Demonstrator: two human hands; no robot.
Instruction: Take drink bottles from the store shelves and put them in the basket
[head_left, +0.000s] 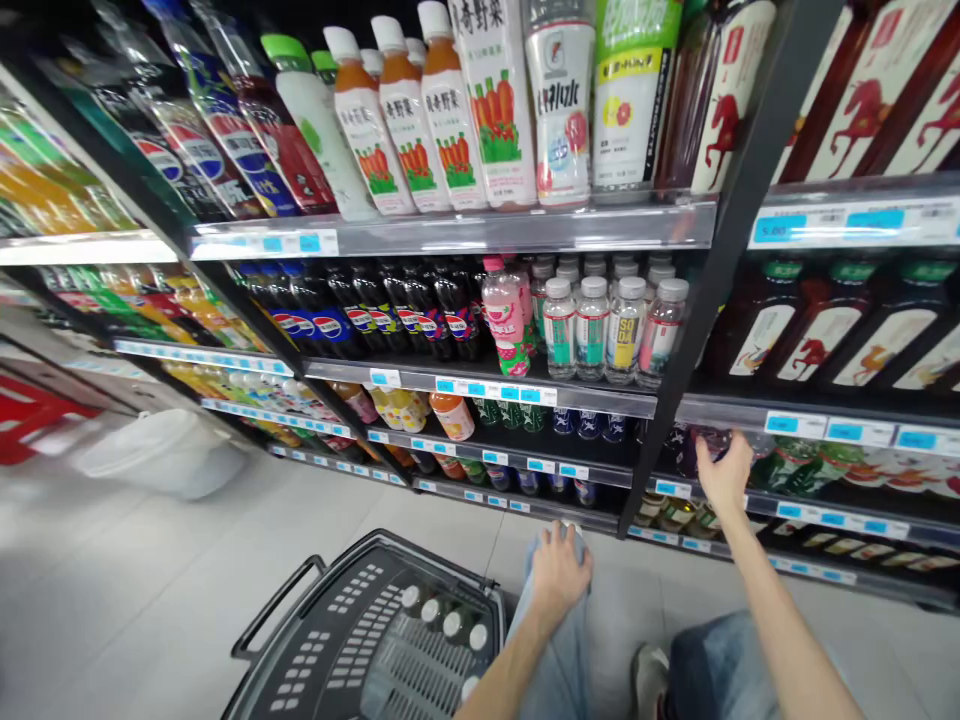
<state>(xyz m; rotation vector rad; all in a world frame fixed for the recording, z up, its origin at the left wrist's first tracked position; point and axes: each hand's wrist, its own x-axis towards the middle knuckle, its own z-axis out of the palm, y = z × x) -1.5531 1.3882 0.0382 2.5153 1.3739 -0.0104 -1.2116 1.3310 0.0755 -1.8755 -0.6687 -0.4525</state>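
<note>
- A shopper crouches in a drinks aisle, right hand (724, 472) stretched out to the dark bottles (688, 447) on a low shelf (847, 520), just right of the black upright (697, 330).
- The fingers curl over the bottle tops; it is not clear whether the grip has closed on one.
- A clean take would seem to call for gripping one bottle by the neck and drawing it straight out, clear of its neighbours.
- The right arm runs nearly straight, back of the hand up. The left hand (561, 570) lies loose and empty on the knee (583, 600), near the basket (330, 640) of white-capped bottles (454, 622).
</note>
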